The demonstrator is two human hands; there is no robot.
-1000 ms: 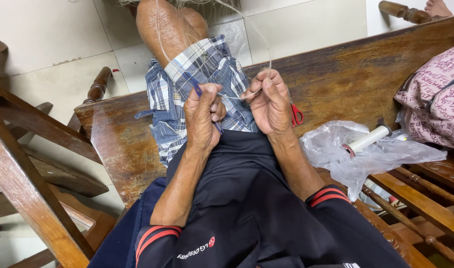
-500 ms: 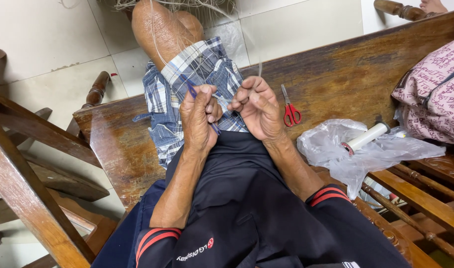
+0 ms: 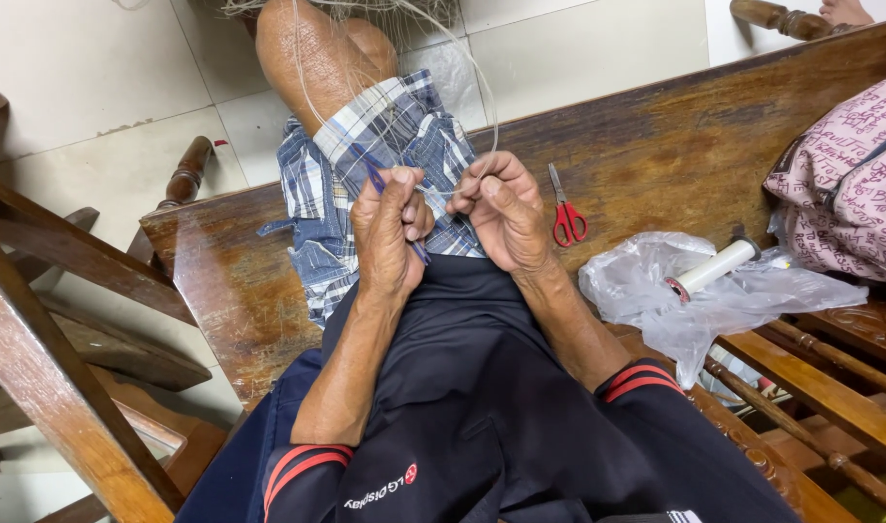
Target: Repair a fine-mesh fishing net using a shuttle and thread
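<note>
Centrally, one thin blue needle-like tool [image 3: 377,179] sits in the left hand [image 3: 390,232], fingers curled shut around it, its upper tip poking out above the thumb and its lower end showing below the palm near the dark shirt; one bundle of pale fine netting line [image 3: 404,58] runs from the top edge of the view down over the bare knee [image 3: 312,58] to both hands; a single loop of that line arcs over to the right hand [image 3: 501,218], whose fingertips are pinched together on the strand; the two hands sit just beside each other, thumbs nearly meeting, above the lap; the tool lies between the left thumb and forefinger, with the line crossing just in front of it; beneath the hands, one pair of blue-and-white plaid shorts [image 3: 366,174] covers the raised thigh; all of this rests over one dark wooden bench [image 3: 656,155], worn and scratched; on the bench to the right of the right hand, near but apart, lies one pair of red-handled scissors [image 3: 565,215], blades pointing away from the body; further right, one crumpled clear plastic bag [image 3: 714,300] with one white spool [image 3: 711,268] lying on it, red at one end; at the far right edge, one pink patterned bag [image 3: 850,184]; to the left, one wooden chair frame [image 3: 46,329] stands on pale floor tiles [image 3: 85,68].
</note>
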